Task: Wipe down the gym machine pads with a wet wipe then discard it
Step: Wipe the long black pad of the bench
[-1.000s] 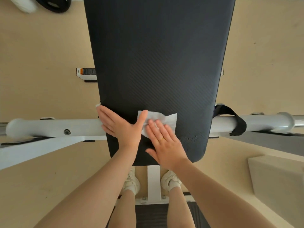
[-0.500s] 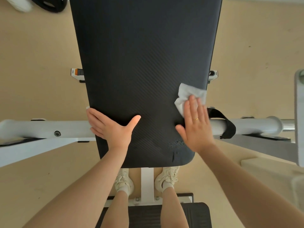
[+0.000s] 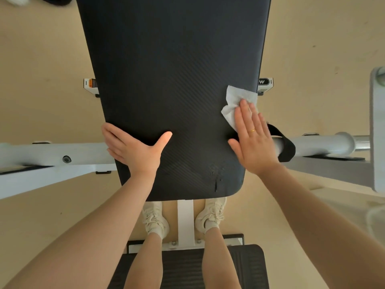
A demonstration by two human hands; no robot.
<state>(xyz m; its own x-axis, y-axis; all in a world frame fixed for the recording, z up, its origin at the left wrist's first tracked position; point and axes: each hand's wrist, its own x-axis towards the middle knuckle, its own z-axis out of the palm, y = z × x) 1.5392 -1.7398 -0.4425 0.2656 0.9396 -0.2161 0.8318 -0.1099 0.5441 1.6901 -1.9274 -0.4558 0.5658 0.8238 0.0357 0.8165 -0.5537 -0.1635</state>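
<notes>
Beige floor [image 3: 41, 90] all round, filling both sides of frame. Black padded bench pad [image 3: 173, 80] running from top centre down to lower centre, ribbed texture, small tear near its lower right corner. White frame tube [image 3: 52, 155] crossing mid-left behind pad; matching tube mid-right w/ black strap [image 3: 285, 147] looped round it.

Left hand [image 3: 135, 151] at mid-left, on pad's left edge: thumb stretched out flat across pad top, fingers wrapped over the side edge, so gripping the pad.

Right hand [image 3: 253, 140] at mid-right, fingers straight and together, palm down, pressing flat on white wet wipe [image 3: 235, 103]. Gold ring on one finger. Wipe crumpled, lying on pad's right edge, upper part sticking out beyond fingertips toward upper right; lower part hidden under hand. Not pinched, just held down by flat fingers.

Two light sneakers [image 3: 155, 220] bottom centre, either side of white upright post [image 3: 185, 222] under pad. Dark ribbed mat [image 3: 183, 268] at bottom edge. White bracket w/ orange mark [image 3: 90, 85] peeking out at pad's left side, upper left.
</notes>
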